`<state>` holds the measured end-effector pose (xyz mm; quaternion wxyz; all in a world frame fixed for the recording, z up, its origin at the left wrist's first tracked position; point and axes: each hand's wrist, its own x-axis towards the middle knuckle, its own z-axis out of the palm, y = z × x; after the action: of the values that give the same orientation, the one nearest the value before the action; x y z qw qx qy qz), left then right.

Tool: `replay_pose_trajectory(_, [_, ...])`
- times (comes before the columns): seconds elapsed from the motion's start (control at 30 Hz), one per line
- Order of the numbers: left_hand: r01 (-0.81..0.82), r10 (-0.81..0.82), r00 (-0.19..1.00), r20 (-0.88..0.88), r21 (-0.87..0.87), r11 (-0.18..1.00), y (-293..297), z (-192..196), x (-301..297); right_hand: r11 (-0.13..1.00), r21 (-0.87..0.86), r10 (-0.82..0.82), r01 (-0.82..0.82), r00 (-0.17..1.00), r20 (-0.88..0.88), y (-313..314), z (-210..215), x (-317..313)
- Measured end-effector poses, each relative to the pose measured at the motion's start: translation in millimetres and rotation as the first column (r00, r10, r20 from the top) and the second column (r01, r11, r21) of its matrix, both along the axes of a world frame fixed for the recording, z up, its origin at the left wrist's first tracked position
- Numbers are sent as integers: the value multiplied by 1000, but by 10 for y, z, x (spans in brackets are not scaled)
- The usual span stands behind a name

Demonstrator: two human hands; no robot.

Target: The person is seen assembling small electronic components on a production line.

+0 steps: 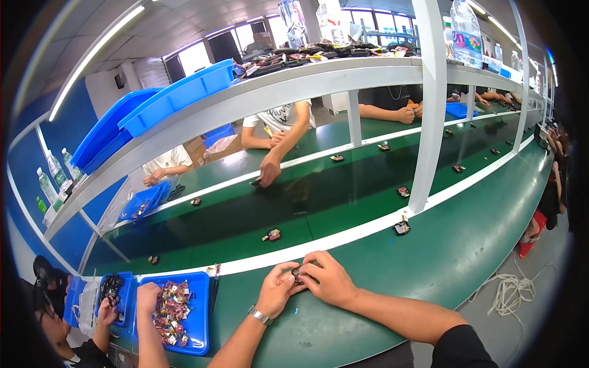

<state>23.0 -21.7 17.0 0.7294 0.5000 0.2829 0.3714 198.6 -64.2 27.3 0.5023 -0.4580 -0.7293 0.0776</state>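
In front of me, above the green worktop (380, 282), my left hand (278, 289) and my right hand (330, 281) meet around a small black part (297, 275). Fingers of both hands pinch it, and they cover much of its outline, so its exact kind is hard to make out. A metal-band watch is on my left wrist. A tiny light-blue scrap (296, 311) lies on the worktop just below my hands. Farther right, near the white rail, sits a small black assembly with a pale label (402, 228).
Beyond the white rail, a dark green conveyor belt (331, 211) carries several small assemblies. A blue tray (201, 343) of small wrapped pieces stands at left, with a co-worker's hand (147, 298) over it. A white post (426, 147) supports the overhead shelf (294, 83). Other people sit across the belt.
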Motion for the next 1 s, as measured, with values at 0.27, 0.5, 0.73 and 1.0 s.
replay_pose_trajectory(0.27, [5,-5,1000,12,-21,1000,15,-18,-22,994,105,9,-17,997,73,1,14,-24])
replay_pose_trajectory(0.5, [27,-26,999,31,-26,999,25,-48,-25,992,123,-30,23,998,59,6,-24,-46])
replay_pose_trajectory(0.73, [31,-31,1000,1,-1,1000,12,-27,-7,991,120,-74,67,996,53,4,-49,-68])
replay_pose_trajectory(1.0, [17,-17,1000,11,-23,1000,28,-53,-36,997,80,7,-11,999,46,-18,13,-42])
